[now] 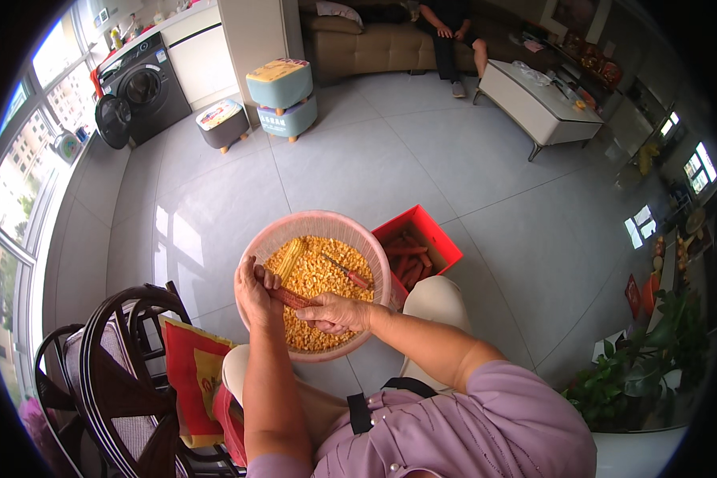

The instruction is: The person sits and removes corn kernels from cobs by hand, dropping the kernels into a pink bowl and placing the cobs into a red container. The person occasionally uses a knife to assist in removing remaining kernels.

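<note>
Both my hands grip one reddish corn cob (291, 298), mostly stripped of kernels, above a round pink plastic basket (382, 263). My left hand (258, 293) is around its left end, and my right hand (334, 313) is closed on its right end. Loose yellow corn kernels (325, 260) fill the basket's bottom. On them lie a yellow ear of corn (291, 257), just beyond my left hand, and a screwdriver with a red handle (357, 279), beyond my right hand. Bare cobs (407, 263) lie in a red box (436, 230) touching the basket's right side.
A dark chair (125, 382) stands at left beside a red and yellow bag (194, 373). Stools (281, 89), a washing machine (143, 89) and a low white table (526, 107) are farther off. A person (448, 36) sits on the brown sofa (370, 51). Plants (627, 370) stand at right.
</note>
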Motion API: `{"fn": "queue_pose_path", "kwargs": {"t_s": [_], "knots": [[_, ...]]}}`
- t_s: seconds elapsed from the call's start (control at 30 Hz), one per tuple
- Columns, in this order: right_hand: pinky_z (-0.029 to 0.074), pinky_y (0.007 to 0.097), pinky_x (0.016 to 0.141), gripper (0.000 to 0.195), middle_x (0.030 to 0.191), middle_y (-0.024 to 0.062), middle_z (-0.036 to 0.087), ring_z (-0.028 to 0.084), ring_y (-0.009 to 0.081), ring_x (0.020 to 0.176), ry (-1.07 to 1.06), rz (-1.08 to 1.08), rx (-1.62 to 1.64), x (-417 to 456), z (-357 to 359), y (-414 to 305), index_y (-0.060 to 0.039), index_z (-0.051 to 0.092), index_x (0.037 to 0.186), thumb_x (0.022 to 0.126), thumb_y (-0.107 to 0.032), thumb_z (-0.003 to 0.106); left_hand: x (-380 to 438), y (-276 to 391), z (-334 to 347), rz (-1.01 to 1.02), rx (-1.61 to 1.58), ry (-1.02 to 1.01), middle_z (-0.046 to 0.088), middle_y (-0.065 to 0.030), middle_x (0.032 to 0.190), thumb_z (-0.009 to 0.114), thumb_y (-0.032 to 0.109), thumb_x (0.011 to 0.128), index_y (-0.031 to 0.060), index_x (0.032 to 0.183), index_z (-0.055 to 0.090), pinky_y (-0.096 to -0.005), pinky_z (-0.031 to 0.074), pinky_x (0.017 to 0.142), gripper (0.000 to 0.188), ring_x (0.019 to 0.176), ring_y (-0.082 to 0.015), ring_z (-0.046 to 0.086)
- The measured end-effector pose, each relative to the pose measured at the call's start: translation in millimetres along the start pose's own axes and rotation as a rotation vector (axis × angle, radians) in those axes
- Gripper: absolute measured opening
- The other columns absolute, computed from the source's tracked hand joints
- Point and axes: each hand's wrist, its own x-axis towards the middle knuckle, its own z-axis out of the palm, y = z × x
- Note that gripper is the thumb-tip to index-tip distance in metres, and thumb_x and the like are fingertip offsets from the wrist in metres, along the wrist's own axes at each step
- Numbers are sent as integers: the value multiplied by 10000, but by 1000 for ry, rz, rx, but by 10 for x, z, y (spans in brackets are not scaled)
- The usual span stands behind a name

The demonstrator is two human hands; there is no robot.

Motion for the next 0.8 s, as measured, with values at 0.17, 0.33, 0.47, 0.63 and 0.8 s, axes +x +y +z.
{"fn": "queue_pose_path", "kwargs": {"t_s": [0.17,0.33,0.47,0.63,0.8], "knots": [[252,196,391,306,562,-91,379,321,14,435,58,-31,-107,20,35,-2,-89,609,1005,923,-381,649,4,27,-21,12,-1,-13,371,11,633,594,217,946,67,975,520,-257,328,448,169,485,-102,348],[476,288,561,363,662,-5,576,547,120,579,287,-452,-508,188,-5,185,-14,639,1009,892,-354,688,-43,6,82,58,31,96,437,-8,647,596,197,951,65,976,516,-259,395,458,157,500,-123,432],[501,344,658,395,722,89,638,607,182,674,447,-445,-803,120,37,154,5,632,924,869,-378,706,16,-14,-43,147,122,135,480,-23,671,597,167,952,61,965,504,-259,441,477,141,529,-133,479],[479,321,557,405,685,70,605,570,150,583,366,-520,-722,87,18,154,-18,618,921,885,-417,682,-4,43,-10,124,114,134,473,-23,656,587,148,952,60,959,495,-265,434,475,127,518,-132,465],[365,214,416,437,606,-27,466,430,51,473,142,-118,-281,-81,134,-17,-70,578,937,946,-506,554,-26,62,-49,4,74,52,470,-21,654,583,142,948,66,930,508,-278,422,472,109,507,-130,446]]}}
